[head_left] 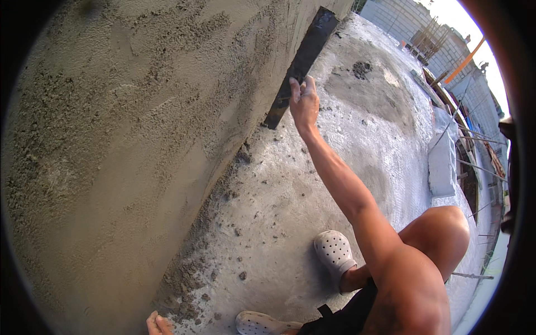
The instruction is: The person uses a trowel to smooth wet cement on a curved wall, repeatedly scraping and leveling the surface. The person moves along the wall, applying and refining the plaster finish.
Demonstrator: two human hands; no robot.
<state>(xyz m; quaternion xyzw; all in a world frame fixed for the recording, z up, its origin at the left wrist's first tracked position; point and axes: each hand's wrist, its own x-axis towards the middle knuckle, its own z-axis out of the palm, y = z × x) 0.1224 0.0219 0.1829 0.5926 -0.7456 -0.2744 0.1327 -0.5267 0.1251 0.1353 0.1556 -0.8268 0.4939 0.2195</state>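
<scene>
My right hand is closed on a long, dark plastering float, gripping it below its middle. The float stands tilted with its far end up, lying along the right edge of the wet mortar on the wall. The wall's surface is part smooth, part rough and grainy. At the lower picture edge, my left hand shows only its fingertips, bent close together beside the foot of the wall. Whatever they may hold is hidden.
Mortar crumbs litter the concrete floor along the wall base. My feet wear pale clogs. A dark mortar patch lies farther off. At right are a grey block, boards and rods, with block walls behind.
</scene>
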